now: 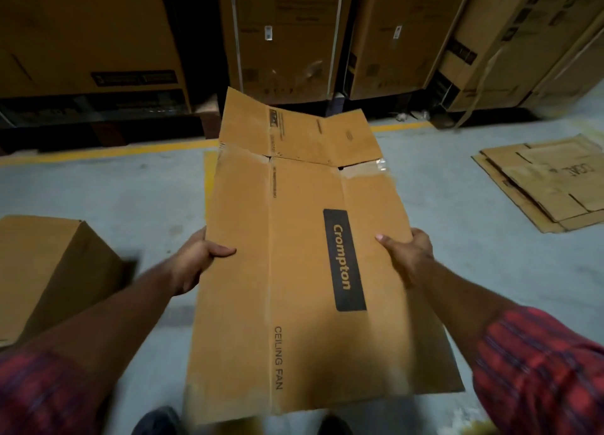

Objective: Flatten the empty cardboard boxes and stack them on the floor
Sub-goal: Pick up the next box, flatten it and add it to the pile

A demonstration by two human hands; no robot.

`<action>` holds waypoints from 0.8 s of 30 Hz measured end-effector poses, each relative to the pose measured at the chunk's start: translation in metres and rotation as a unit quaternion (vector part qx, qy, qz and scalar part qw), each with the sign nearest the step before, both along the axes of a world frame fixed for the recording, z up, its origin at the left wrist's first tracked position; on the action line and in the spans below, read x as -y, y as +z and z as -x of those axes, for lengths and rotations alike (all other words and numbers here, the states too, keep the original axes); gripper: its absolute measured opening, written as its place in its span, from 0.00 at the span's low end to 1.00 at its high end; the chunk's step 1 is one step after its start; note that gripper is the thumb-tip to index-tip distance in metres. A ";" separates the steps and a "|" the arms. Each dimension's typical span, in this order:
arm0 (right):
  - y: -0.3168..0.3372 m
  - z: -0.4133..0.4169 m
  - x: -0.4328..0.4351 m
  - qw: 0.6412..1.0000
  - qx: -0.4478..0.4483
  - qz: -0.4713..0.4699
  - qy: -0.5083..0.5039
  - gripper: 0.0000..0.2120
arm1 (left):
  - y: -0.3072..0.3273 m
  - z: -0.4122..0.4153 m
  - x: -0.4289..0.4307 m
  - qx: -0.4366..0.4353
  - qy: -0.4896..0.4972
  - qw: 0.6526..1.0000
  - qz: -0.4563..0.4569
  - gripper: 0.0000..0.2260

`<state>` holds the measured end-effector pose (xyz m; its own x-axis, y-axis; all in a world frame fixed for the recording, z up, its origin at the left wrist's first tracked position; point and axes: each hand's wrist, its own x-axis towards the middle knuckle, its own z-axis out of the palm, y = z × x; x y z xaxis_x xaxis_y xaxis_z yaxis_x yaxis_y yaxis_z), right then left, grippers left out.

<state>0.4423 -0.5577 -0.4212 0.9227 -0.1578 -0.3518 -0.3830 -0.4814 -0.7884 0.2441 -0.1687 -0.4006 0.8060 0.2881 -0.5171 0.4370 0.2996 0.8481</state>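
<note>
Left hand (192, 258) and right hand (407, 255) grip flattened box (294, 255) by its long edges; floor stack (549, 186) lies right, nearer right hand.

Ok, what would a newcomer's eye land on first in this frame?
The flattened brown cardboard box printed Crompton fills the centre, held at its side edges by the left grip and the right grip. On the grey floor at right lies a pile of flattened cardboard sheets. At left stands an unflattened brown cardboard box.
</note>
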 end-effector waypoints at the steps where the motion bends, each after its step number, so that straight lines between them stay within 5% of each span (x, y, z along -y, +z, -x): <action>1: -0.001 -0.009 0.001 1.000 0.021 0.019 0.010 0.32 | -0.014 -0.009 0.005 -0.006 0.007 1.000 -0.019 0.22; 7: -0.042 -0.054 0.015 0.989 0.063 0.123 0.045 0.31 | -0.090 -0.052 0.056 -0.020 0.074 0.995 -0.056 0.26; 18: -0.186 -0.098 0.055 0.978 -0.014 0.193 0.080 0.27 | -0.257 -0.077 0.131 -0.106 0.082 0.990 -0.045 0.27; 22: -0.237 -0.105 0.061 0.975 -0.040 0.210 0.067 0.23 | -0.287 -0.079 0.140 -0.131 0.066 0.982 -0.115 0.30; 24: -0.252 -0.105 0.060 0.956 -0.056 0.278 0.077 0.30 | -0.296 -0.080 0.137 -0.169 0.055 0.967 -0.180 0.34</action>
